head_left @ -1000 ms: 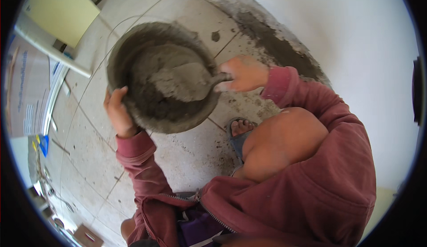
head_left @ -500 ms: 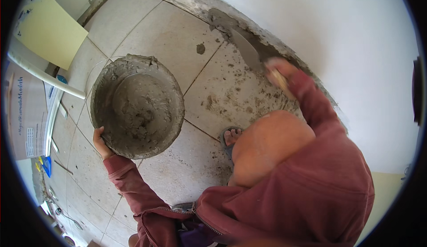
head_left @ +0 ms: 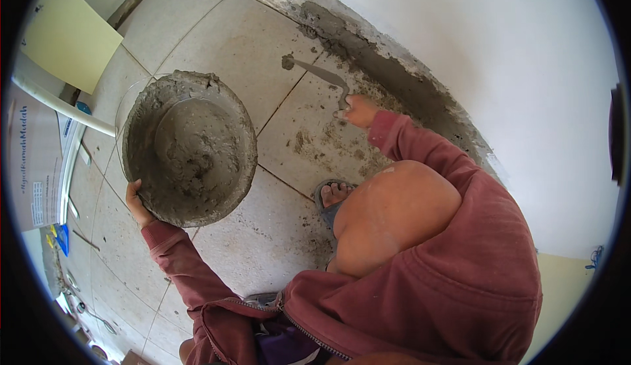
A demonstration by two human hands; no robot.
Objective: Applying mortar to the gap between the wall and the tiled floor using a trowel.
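Observation:
My left hand (head_left: 138, 205) grips the near-left rim of a round bucket (head_left: 246, 177) caked with grey mortar. Inside the bucket lies wet mortar (head_left: 196, 135). A trowel (head_left: 322, 73) is in my closed right hand (head_left: 361, 110), its blade turned edge-on and pointing left, low over the floor tiles. Its tip meets a small lump of mortar (head_left: 288, 61) on the tile; whether the lump is on the blade or the floor, I cannot tell. Wet mortar (head_left: 394, 79) fills a strip at the foot of the white wall.
Mortar crumbs (head_left: 305, 143) dot the floor tiles (head_left: 217, 29) between bucket and wall. At the left stand a pale yellow panel (head_left: 72, 36), a white tube (head_left: 66, 108) and a printed box (head_left: 36, 161). My sandalled foot (head_left: 334, 194) is beside my bent knee.
The trowel has swung from the wall base leftward to the mortar lump on the tile, my right hand moving with it. My left hand keeps its hold on the bucket.

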